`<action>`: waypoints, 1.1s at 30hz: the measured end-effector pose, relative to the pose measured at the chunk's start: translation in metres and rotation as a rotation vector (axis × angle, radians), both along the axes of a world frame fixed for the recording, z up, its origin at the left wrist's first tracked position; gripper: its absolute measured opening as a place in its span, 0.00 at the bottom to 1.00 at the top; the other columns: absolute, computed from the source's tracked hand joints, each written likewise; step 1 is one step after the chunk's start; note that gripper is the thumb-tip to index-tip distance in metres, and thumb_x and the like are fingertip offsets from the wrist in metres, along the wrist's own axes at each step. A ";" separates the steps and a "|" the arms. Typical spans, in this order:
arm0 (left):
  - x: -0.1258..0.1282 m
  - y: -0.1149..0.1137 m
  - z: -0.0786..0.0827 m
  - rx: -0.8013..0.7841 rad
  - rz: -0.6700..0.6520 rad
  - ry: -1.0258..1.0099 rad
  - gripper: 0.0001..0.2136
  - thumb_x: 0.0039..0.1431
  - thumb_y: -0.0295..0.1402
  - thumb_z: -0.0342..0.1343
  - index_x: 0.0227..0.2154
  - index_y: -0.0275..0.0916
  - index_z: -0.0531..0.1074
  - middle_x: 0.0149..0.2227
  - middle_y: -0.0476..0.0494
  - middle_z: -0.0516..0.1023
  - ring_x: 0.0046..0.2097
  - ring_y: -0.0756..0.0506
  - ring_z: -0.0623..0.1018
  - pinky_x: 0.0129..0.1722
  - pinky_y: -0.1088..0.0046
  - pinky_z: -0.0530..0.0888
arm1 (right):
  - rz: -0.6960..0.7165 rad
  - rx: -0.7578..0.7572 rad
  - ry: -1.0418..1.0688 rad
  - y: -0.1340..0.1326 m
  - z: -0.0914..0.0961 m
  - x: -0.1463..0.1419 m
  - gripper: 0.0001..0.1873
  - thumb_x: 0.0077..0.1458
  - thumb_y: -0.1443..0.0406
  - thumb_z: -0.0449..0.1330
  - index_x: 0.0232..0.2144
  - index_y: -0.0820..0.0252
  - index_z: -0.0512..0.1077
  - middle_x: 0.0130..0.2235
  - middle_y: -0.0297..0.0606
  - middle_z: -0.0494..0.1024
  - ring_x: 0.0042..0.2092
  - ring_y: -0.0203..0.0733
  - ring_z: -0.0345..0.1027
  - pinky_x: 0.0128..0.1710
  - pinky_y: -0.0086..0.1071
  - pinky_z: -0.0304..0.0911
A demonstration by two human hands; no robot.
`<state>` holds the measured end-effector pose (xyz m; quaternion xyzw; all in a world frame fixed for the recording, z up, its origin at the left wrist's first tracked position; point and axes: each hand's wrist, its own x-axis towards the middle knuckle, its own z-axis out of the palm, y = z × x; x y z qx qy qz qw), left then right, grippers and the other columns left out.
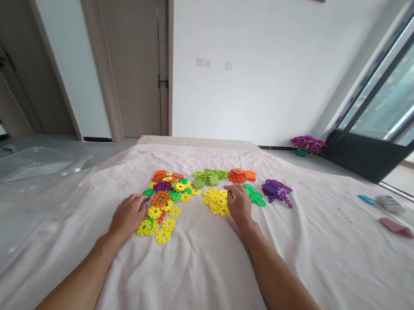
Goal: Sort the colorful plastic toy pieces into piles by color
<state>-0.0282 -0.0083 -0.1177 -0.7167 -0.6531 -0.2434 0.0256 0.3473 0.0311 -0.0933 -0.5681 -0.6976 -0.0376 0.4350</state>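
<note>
Yellow discs are lying heaped on the pale sheet, the right hand poised at their right edge. Left of that heap, the left hand is resting beside a mixed-colour pile (whether either grip is closed, I cannot tell).

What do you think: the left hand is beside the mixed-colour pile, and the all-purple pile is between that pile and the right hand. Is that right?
Not quite: in the head view, the yellow pile, not the all-purple pile, is between the mixed-colour pile and the right hand. The left hand is beside the mixed-colour pile.
</note>
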 end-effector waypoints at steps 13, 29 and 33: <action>-0.002 0.002 -0.004 0.014 -0.011 0.010 0.14 0.61 0.31 0.47 0.47 0.41 0.73 0.50 0.43 0.75 0.52 0.44 0.73 0.52 0.69 0.67 | 0.623 -0.189 -0.408 -0.055 0.008 -0.089 0.18 0.62 0.63 0.54 0.54 0.54 0.69 0.52 0.41 0.72 0.51 0.44 0.65 0.51 0.38 0.60; -0.002 0.003 -0.004 0.027 -0.018 0.015 0.14 0.60 0.30 0.48 0.46 0.41 0.73 0.49 0.43 0.75 0.51 0.44 0.73 0.52 0.68 0.68 | 0.555 -0.223 -0.442 -0.058 0.009 -0.095 0.12 0.63 0.57 0.54 0.42 0.57 0.71 0.43 0.39 0.74 0.44 0.42 0.64 0.45 0.36 0.56; -0.002 0.003 -0.004 0.029 -0.017 0.014 0.14 0.60 0.30 0.48 0.46 0.41 0.73 0.49 0.43 0.75 0.51 0.44 0.74 0.51 0.68 0.68 | 0.527 -0.204 -0.410 -0.055 0.006 -0.094 0.16 0.61 0.54 0.57 0.46 0.57 0.70 0.47 0.41 0.73 0.47 0.44 0.63 0.47 0.36 0.56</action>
